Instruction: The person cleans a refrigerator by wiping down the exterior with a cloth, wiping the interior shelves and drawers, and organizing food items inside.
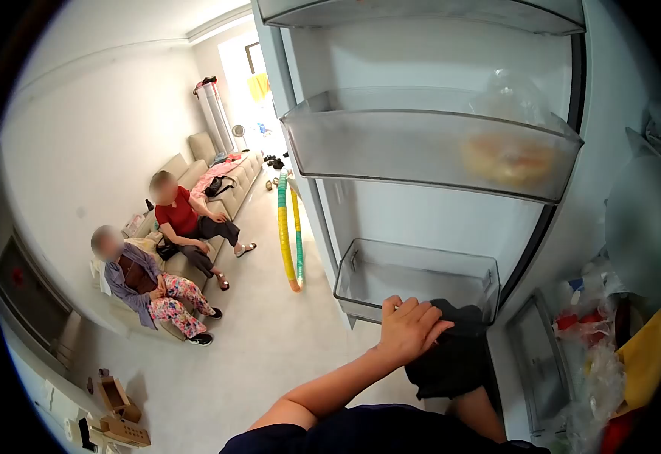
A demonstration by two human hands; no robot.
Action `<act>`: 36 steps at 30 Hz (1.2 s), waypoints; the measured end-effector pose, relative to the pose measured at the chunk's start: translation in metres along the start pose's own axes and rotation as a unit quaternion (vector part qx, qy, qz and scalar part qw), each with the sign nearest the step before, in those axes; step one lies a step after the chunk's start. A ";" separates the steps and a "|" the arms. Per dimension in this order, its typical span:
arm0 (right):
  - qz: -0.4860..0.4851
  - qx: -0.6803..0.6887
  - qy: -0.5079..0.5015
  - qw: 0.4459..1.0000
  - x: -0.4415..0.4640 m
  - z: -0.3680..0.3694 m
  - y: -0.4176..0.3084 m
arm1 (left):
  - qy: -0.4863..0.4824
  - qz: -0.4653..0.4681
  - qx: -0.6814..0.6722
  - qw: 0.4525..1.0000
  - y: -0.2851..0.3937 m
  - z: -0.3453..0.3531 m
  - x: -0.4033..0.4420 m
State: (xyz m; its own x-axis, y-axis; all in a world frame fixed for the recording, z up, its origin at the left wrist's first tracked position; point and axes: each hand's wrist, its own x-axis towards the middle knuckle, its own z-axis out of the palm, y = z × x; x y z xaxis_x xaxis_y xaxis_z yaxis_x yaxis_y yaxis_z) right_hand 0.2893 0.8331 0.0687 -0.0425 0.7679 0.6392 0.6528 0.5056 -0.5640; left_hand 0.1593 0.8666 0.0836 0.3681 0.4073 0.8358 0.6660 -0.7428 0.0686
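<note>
My left hand (412, 327) reaches up from the bottom, its fingers curled over the front rim of the lowest clear door bin (368, 304). That bin is on the inside of an open fridge door (429, 216). A black, cloth-like thing (448, 367) hangs just below the bin, and a dark shape shows at the bin's right end. Under the black thing a patch of bare skin shows; I cannot tell whether it is arm or leg. My right hand does not show. Higher up, the middle door bin (376, 147) holds a blurry plastic bag with pale yellow food (512, 155).
Fridge shelves with plastic bags and a yellow packet (646, 356) are at right. Two people sit on a sofa (243, 178) at left. A yellow and green hoop (285, 234) stands behind the door. Cardboard boxes (125, 430) lie at lower left.
</note>
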 end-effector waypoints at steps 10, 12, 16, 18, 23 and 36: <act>-0.003 -0.181 0.173 0.968 -0.019 -0.037 0.014 | -0.012 -0.008 -0.002 1.000 0.003 -0.001 -0.002; -0.018 -0.142 0.123 0.982 -0.015 -0.035 0.010 | -0.005 -0.007 0.001 1.000 0.004 0.000 -0.002; -0.026 -0.082 0.031 0.996 -0.022 -0.032 -0.001 | 0.011 -0.002 0.004 1.000 0.002 0.001 -0.001; -0.020 -0.060 -0.009 0.998 -0.027 -0.033 -0.005 | 0.013 0.000 -0.003 1.000 0.000 0.002 -0.002; 0.004 -0.040 -0.044 0.998 -0.027 -0.032 -0.002 | 0.011 -0.007 -0.016 1.000 -0.004 0.001 -0.002; -0.084 -0.159 0.022 0.984 -0.020 -0.058 -0.033 | -0.020 -0.024 -0.061 0.998 -0.006 -0.001 -0.009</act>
State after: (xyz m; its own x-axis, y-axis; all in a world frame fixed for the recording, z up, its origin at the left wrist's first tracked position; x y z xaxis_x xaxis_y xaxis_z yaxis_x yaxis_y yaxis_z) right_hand 0.3123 0.7777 0.1049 -0.1417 0.6627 0.7353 0.8429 0.4703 -0.2614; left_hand 0.1508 0.8669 0.0765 0.3650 0.4632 0.8076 0.5998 -0.7804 0.1765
